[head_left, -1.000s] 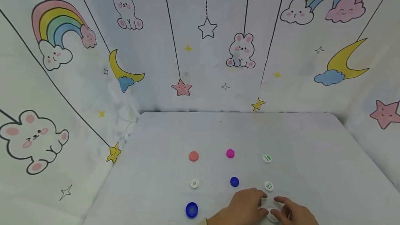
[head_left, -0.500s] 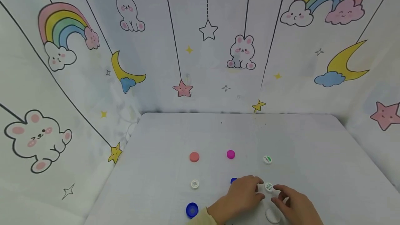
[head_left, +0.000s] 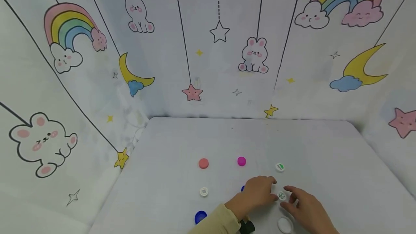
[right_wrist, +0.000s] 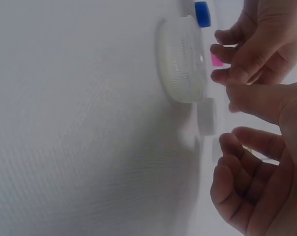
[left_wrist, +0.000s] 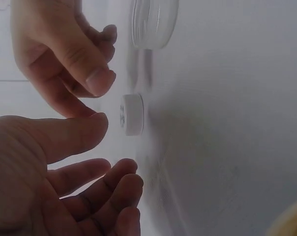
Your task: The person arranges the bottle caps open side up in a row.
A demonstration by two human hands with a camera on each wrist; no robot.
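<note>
A small white bottle cap point(head_left: 281, 195) with green marks on its top lies flat on the table. My left hand point(head_left: 259, 192) is at its left, fingers loosely bent and thumb tip close to the cap's edge. On the other side is my right hand point(head_left: 305, 205), thumb and forefinger spread around the cap's right edge. In the left wrist view a narrow gap shows between the fingertips and the white cap point(left_wrist: 133, 115). Neither hand holds anything. Nearer to me sits a larger, clear round lid point(head_left: 285, 225), seen from the side in the right wrist view as a ribbed lid point(right_wrist: 183, 61).
Other caps stand in spaced rows: orange point(head_left: 203, 163), magenta point(head_left: 241, 161), white-and-green point(head_left: 280, 167), white point(head_left: 204, 191) and large blue point(head_left: 200, 217). A smaller blue cap point(head_left: 242, 188) is mostly hidden behind the left hand. A black object point(head_left: 247, 227) shows beneath the left sleeve.
Both hands have moved from around the clear lid, away from me, to the small white cap. The left hand now covers most of the small blue cap.
</note>
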